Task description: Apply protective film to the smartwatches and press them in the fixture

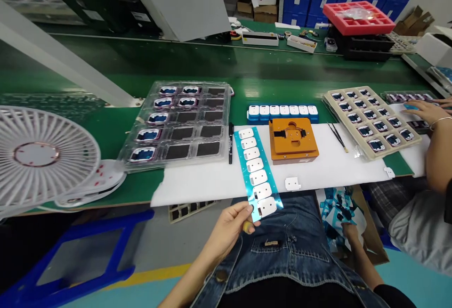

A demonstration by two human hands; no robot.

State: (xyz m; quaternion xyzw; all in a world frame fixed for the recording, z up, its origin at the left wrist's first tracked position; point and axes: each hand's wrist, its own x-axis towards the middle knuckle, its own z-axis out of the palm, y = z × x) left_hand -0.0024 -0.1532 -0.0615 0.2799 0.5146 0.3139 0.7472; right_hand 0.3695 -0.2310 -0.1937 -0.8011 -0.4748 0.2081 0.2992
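My left hand pinches the near end of a blue backing strip that carries a row of white adhesive pads. The strip's far part lies over the white foam sheet. My right hand reaches down into a cardboard box of blue and white scraps; its fingers are mostly hidden there. An orange fixture stands right of the strip. Behind it sits a blue holder with a row of white-topped pieces. One loose white piece lies near the foam's front edge.
A clear tray, partly filled with parts, stands left beside a black marker. Tweezers lie near a full beige tray. A white fan occupies the left. At right, a co-worker's hand is over the bench.
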